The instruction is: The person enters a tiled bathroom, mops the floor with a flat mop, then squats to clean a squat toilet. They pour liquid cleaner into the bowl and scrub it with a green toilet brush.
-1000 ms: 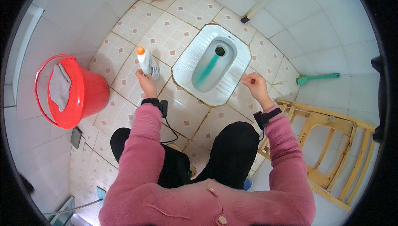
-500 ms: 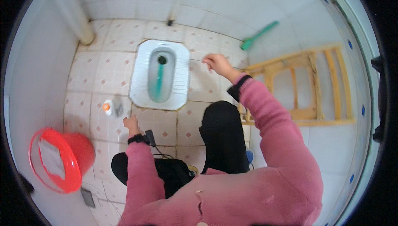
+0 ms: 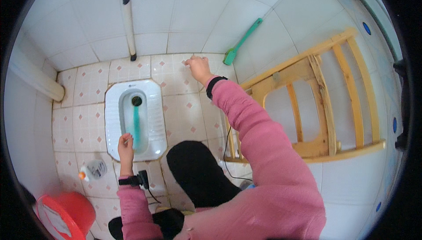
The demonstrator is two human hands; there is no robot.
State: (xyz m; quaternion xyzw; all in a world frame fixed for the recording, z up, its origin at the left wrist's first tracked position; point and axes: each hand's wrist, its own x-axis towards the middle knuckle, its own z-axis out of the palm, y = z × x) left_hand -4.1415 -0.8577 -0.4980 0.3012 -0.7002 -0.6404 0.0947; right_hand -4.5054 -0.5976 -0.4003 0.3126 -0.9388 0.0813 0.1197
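Note:
A white squat toilet point(image 3: 154, 108) is set in the tiled floor, with a streak of blue-green liquid point(image 3: 136, 128) running down its bowl to the dark drain. My left hand point(image 3: 126, 147) hovers over its near left part, fingers curled in and nothing seen in them. My right hand point(image 3: 200, 69) is stretched forward past the toilet's right side, its fingers loosely bent and partly apart, holding nothing. Beyond it, a green long-handled toilet brush point(image 3: 241, 44) leans in the far right corner, apart from the hand. A white bottle with an orange cap point(image 3: 94, 170) rests near the toilet's front left.
At the lower left stands a red bucket point(image 3: 79, 213). A yellow wooden rack point(image 3: 327, 103) leans along the right wall. A white pipe point(image 3: 128, 24) comes down the back wall, and a thicker pipe point(image 3: 39, 79) meets the floor at left. My dark-clad knee point(image 3: 198, 169) is bent below.
My view has turned rightward and up, so the toilet, bottle and bucket sit further left and lower. My right hand has come closer to the green brush; my left hand is now over the toilet.

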